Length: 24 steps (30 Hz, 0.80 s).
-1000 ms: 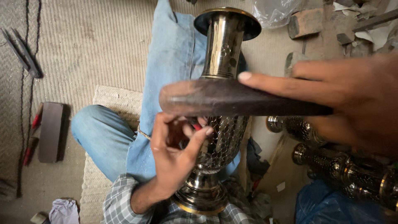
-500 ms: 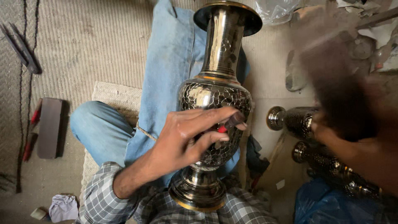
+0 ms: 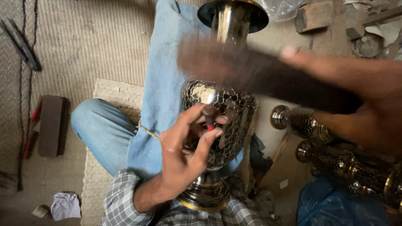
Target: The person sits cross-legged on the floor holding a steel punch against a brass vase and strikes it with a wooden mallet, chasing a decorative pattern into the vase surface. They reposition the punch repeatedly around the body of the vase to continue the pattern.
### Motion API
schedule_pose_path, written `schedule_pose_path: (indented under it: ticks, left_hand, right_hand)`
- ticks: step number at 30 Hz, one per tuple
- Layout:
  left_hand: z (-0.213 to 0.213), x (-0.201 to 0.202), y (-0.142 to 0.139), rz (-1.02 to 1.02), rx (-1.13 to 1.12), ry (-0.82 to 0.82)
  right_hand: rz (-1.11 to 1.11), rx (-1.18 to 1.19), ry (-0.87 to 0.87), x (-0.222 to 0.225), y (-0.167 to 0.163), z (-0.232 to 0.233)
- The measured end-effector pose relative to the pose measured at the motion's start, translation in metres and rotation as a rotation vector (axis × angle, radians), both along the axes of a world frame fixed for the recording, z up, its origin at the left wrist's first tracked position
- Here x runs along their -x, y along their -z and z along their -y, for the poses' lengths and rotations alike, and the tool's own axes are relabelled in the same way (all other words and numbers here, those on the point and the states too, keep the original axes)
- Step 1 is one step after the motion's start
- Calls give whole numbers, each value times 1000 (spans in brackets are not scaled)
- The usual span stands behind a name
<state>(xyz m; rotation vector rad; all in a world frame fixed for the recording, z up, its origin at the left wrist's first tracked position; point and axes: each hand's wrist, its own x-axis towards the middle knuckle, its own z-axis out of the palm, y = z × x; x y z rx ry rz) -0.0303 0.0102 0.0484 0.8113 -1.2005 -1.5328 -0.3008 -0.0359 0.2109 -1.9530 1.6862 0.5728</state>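
Fingers of our left hand (image 3: 184, 157) pinch a small punch with a red shaft (image 3: 209, 118) against the patterned belly of the metal vase (image 3: 222, 121), which lies along our lap on blue denim. Our right hand (image 3: 368, 109) is clamped on a dark, blurred wooden mallet (image 3: 251, 73) above the vase's neck. More metal vases (image 3: 331, 146) lie just beside it.

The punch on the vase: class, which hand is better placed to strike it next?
The right hand: it holds the dark striker raised above the vase, while the left hand pinches the small punch against the vase's patterned body.
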Motion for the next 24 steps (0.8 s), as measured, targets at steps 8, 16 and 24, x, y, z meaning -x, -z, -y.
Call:
schedule_pose_path:
  ticks: [8,16,24]
  left_hand:
    - [-14,4,6,24,-56,-126]
    - [-20,8,12,-68,-54,-158]
    - [-7,2,13,17,0,-67]
  right_hand:
    - [418,320,-268,-26,-9,17]
    - [-122,-91,-224,-35,-11,24]
    - [189,247,-233,13,-12,10]
